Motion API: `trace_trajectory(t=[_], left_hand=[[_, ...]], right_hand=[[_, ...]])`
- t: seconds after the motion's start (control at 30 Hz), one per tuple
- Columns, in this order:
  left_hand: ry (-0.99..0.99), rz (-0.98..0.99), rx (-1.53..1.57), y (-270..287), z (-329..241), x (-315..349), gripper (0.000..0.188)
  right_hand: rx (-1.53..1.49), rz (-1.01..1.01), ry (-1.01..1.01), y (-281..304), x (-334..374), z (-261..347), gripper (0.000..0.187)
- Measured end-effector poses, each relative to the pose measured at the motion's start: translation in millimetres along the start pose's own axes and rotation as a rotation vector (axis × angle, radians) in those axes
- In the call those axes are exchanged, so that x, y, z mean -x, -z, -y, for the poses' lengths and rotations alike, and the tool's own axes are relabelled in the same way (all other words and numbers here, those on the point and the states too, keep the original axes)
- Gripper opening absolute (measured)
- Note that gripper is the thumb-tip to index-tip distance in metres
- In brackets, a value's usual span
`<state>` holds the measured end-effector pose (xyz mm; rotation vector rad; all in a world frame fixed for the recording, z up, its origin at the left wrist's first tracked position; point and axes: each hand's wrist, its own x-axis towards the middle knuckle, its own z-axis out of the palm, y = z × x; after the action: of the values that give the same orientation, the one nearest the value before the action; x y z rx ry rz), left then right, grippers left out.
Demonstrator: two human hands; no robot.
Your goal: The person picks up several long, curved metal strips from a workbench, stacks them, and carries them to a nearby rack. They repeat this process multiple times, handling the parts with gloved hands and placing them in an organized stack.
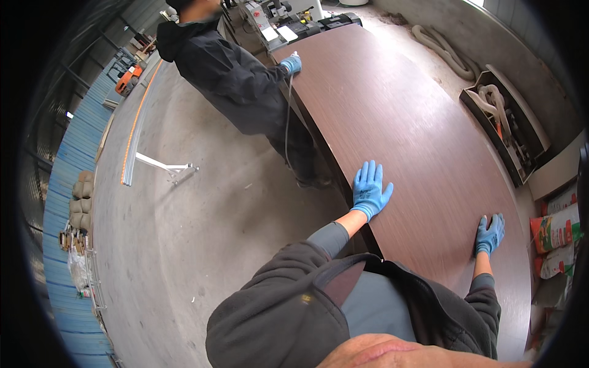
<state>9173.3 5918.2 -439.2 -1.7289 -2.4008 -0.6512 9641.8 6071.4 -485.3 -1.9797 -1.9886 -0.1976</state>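
Observation:
A large brown wood-grain board point(392, 110) stretches from beside me to a machine at the far end. My left hand point(370, 189), in a blue glove, lies flat on it near the left edge, fingers straight and thumb apart. Further right, my right hand point(489, 233), gloved the same way, rests on the board with its fingers slightly bent and apart. Neither hand holds anything. At the board's far left edge, a co-worker's gloved hand point(292, 64) grips a small pale thing I cannot make out, with a thin grey hose point(288, 116) hanging below it.
The co-worker point(230, 80) in dark clothes stands along the board's left side. Beyond the far end is a machine point(270, 27). A long box with hoses point(506, 122) and colourful bags point(555, 233) line the right wall. A roller rail point(138, 132) stands on the left.

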Motion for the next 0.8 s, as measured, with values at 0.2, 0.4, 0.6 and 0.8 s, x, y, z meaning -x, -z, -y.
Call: trace_trajectory(t=[0.2, 0.4, 0.6, 0.8], left_hand=[[0.0, -0.008, -0.014, 1.4, -2.2, 0.4, 0.078], [-0.011, -0.025, -0.028, -0.8, -1.4, -0.2, 0.078], [-0.016, -0.03, -0.024, -2.6, -0.7, -0.4, 0.077], [-0.014, -0.029, -0.005, -3.3, -0.6, -1.5, 0.078]], right_hand=[[0.013, 0.054, -0.03, 0.1, -0.6, -1.0, 0.062], [0.02, 0.065, -0.045, 0.9, -0.8, 0.1, 0.061], [0.018, 0.065, -0.058, 0.8, -0.7, 1.8, 0.06], [0.022, 0.057, -0.045, -0.6, -1.2, 1.2, 0.061]])
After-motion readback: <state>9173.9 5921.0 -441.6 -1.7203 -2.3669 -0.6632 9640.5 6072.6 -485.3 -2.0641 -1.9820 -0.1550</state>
